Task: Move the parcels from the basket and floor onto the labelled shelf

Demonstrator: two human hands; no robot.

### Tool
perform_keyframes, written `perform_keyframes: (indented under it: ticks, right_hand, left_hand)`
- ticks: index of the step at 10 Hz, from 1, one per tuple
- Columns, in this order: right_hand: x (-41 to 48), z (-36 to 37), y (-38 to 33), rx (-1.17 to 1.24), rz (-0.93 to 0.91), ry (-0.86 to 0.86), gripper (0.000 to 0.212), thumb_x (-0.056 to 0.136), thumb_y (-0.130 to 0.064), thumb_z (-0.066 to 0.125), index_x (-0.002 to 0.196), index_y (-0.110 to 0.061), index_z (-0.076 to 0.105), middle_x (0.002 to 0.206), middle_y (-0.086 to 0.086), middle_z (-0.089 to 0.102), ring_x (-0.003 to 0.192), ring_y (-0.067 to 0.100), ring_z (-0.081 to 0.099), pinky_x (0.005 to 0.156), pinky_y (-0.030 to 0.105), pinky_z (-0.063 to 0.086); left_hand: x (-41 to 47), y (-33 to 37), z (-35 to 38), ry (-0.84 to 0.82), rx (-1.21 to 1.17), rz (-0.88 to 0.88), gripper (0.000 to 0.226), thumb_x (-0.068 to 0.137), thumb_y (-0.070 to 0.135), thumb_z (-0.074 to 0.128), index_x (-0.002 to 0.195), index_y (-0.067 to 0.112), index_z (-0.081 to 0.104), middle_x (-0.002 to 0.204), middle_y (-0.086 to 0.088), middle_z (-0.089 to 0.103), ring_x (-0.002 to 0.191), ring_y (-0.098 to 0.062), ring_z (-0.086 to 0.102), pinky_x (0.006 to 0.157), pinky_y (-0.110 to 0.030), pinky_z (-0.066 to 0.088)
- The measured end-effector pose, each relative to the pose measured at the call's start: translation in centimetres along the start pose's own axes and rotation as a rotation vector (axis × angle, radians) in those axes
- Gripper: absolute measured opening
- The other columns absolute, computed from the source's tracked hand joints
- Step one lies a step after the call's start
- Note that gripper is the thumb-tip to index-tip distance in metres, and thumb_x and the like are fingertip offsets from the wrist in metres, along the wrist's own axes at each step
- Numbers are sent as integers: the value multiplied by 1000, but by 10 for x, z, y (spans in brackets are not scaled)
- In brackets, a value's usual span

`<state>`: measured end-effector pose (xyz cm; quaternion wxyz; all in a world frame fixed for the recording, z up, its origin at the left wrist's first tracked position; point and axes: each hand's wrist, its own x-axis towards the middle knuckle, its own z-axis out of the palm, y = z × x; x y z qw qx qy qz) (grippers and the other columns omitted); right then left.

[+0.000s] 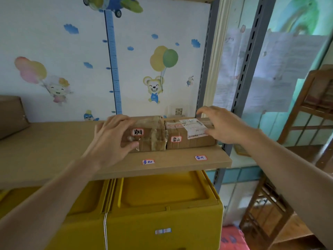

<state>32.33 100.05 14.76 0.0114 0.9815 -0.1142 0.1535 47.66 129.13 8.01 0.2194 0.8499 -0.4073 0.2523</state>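
Two brown cardboard parcels stand side by side on the wooden shelf (54,150). The left parcel (149,136) carries old tape and a small red-edged label. My left hand (111,138) wraps over its left end, thumb on the front face. The right parcel (187,136) has a white shipping label on top and a red-edged label on its front. My right hand (221,123) rests against its right end, fingers spread. Two small labels, the left shelf label (148,161) and the right shelf label (200,157), are stuck on the shelf's front edge below the parcels.
Another brown box (10,116) sits at the shelf's far left. Yellow plastic bins (162,204) stand under the shelf. A grey slotted upright (246,69) bounds the shelf on the right, with wooden racks (306,114) beyond. A wall socket (178,111) is behind the parcels.
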Motion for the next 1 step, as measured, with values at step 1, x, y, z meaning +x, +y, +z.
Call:
perform_keyframes:
  ticks: [1]
  right_hand:
    - [-40, -17, -6, 216, -50, 166, 54, 89, -27, 72, 137, -30, 49, 145, -4, 56, 125, 17, 54, 102, 34, 44]
  left_hand:
    - [-22, 4, -8, 110, 13, 29, 45, 88, 34, 69, 131, 25, 61, 138, 4, 55, 134, -15, 40, 104, -42, 28]
